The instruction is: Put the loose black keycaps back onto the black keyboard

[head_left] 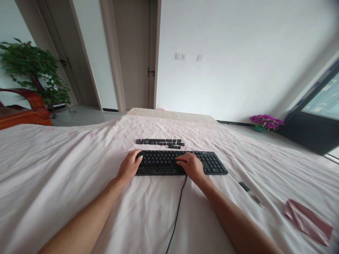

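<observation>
Cable (pixel 175 215) runs near from the keyboard (pixel 161 158), which lies mid-scene on the sheet (pixel 148 211). Its nearest rows appear stripped; farther rows are largely capped. Left hand (pixel 129 165) rests on its left end; grip cannot be confirmed. Right hand (pixel 192 165) bends over the keys right of centre; any pinch is hidden. Loose keys (pixel 157 140) lie just beyond.
</observation>
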Demonstrator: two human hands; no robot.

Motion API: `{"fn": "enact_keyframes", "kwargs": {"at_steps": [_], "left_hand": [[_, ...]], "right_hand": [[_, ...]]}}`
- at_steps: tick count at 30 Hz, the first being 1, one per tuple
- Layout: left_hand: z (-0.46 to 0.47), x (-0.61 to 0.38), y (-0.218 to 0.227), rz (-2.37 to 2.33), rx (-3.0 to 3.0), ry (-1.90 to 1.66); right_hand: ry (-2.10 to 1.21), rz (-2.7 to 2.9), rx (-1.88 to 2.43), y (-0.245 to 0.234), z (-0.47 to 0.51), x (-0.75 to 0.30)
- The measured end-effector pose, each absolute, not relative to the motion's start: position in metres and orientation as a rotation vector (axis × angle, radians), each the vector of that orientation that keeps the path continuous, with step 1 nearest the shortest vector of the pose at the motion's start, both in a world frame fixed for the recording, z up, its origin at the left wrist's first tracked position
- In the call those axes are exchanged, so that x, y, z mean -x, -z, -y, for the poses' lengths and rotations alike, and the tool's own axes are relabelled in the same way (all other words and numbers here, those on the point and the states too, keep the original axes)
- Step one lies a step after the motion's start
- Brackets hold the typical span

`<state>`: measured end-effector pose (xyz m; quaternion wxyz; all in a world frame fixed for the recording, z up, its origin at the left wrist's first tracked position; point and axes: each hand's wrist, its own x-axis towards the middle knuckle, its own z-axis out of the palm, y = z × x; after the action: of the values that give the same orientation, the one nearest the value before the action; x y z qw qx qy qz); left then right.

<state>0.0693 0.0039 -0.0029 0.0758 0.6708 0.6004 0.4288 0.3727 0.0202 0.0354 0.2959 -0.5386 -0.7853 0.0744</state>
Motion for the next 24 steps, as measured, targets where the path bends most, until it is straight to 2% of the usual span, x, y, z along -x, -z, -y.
{"fn": "enact_keyframes", "kwargs": {"at_steps": [13,24], "left_hand": [[-0.004,-0.069,0.001,-1.788,-2.042,-1.278],[-0.004,-0.068,0.003,-1.783,-2.059,-1.27]], "right_hand": [[-0.058,2.253,1.39,-0.041,-0.017,-0.361],[0.267,2.559,1.426,-0.058,-0.002,-0.349]]}}
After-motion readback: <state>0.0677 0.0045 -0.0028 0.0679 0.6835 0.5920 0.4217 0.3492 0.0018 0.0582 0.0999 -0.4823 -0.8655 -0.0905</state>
